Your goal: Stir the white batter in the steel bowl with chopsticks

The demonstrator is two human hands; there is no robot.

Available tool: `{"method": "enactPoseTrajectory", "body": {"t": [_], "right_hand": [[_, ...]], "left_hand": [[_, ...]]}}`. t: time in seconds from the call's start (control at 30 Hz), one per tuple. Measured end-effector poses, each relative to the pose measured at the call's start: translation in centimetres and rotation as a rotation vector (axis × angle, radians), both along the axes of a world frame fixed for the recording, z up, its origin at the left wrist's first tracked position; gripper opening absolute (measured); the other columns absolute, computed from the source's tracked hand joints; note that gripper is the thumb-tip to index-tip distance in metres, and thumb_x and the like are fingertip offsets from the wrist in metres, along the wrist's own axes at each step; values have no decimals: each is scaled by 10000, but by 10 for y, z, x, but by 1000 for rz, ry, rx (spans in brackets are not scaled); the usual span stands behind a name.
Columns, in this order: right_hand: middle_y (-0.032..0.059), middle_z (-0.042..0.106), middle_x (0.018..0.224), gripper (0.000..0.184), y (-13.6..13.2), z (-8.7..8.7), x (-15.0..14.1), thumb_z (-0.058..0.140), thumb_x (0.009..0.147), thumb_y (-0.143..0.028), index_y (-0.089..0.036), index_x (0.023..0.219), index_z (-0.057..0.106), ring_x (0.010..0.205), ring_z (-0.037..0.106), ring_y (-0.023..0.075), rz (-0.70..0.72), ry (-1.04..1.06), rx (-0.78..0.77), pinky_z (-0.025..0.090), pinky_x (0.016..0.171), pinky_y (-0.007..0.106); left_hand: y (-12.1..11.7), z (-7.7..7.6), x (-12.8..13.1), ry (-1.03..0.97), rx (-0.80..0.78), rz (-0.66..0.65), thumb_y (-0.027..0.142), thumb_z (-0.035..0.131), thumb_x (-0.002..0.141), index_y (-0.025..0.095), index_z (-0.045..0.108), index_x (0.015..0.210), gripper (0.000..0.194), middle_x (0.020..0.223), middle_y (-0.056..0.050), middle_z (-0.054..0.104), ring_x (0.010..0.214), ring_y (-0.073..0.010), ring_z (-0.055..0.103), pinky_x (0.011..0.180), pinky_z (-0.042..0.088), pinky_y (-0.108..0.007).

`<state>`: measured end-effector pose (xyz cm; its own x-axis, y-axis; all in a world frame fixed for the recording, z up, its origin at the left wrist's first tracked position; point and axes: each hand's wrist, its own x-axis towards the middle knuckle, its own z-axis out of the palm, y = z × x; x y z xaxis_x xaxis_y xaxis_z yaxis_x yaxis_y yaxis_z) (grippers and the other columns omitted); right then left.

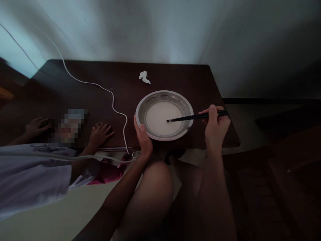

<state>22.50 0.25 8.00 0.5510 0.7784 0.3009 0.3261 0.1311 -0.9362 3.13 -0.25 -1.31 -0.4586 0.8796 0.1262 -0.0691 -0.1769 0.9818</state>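
On the near edge of a dark wooden bench point(175, 75), in the head view, a round metal bowl point(164, 114) is seen from above, holding a pale, milky liquid point(160, 118). The bowl's left rim is gripped by the left hand point(143, 139), with the thumb laid over the edge and the fingers hidden beneath. A pair of black chopsticks point(195, 116) is pinched in the right hand point(216, 127), which is closed around their upper ends just beside the bowl's right rim; the tips are dipped into the liquid near its centre. The chopsticks lie almost level, pointing left.

Behind the bowl, well apart from it, a small crumpled white tissue point(144, 77) rests on the bench. A white cable point(112, 100) is trailed across the bench top from the far left and dropped over the near edge beside the left hand. At the left, another person's hands point(100, 134) are laid flat on the bench, above a white sleeve point(32, 177).
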Motion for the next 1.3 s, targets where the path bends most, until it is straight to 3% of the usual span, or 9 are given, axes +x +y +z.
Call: {"method": "enactPoseTrajectory", "body": {"t": [0.17,0.37,0.53,0.77,0.93,1.0,1.17,1.3], "right_hand": [[-15,679,691,386,1,0,-7,529,909,-548,-214,750,639,601,580,101,221,-40,-25,460,597,250],[-11,648,655,416,-1,1,-1,492,933,-529,-203,696,594,572,557,101,4,-31,1,444,565,249],[-12,670,668,397,0,1,-7,535,909,-541,-208,713,627,612,586,106,223,4,-38,471,613,258],[-7,660,656,420,-1,0,0,507,921,-542,-204,688,595,588,575,109,17,-2,-11,460,591,260],[-20,660,644,397,1,1,-5,538,908,-538,-208,708,629,585,567,101,248,-18,-50,462,601,250],[-17,676,680,371,1,1,-6,550,905,-530,-209,747,650,602,576,102,239,-41,-34,465,619,253],[-3,669,654,437,-2,0,4,507,921,-545,-196,682,617,605,601,117,46,-17,-8,466,616,264],[-8,681,653,397,0,-2,0,545,910,-521,-202,692,631,619,611,113,181,4,-15,477,621,257]], "left_hand": [[0,1,0,-1,-3,3,557,436,950,212,348,1528,679,1607,-100,382,1468,-215,377,1205,290,-338],[0,-1,-1,-3,2,2,565,438,948,182,338,1536,709,1606,-122,378,1464,-229,384,1200,297,-334],[-1,1,0,-12,4,3,562,448,945,181,341,1533,709,1600,-125,388,1458,-229,394,1199,301,-336],[-1,2,0,-3,-9,4,551,441,952,193,345,1531,688,1604,-114,383,1462,-222,386,1200,296,-330],[0,0,-1,-6,4,6,541,448,951,191,346,1529,684,1599,-116,392,1446,-216,409,1195,302,-332],[0,0,-1,-9,7,7,549,452,947,191,352,1525,687,1597,-116,394,1445,-214,410,1193,305,-326],[0,-1,-1,-21,11,4,524,450,951,140,330,1532,706,1610,-147,360,1461,-231,387,1200,294,-338],[1,-3,-1,-21,10,2,512,442,955,180,333,1533,676,1605,-120,380,1459,-222,390,1202,293,-343]]}}
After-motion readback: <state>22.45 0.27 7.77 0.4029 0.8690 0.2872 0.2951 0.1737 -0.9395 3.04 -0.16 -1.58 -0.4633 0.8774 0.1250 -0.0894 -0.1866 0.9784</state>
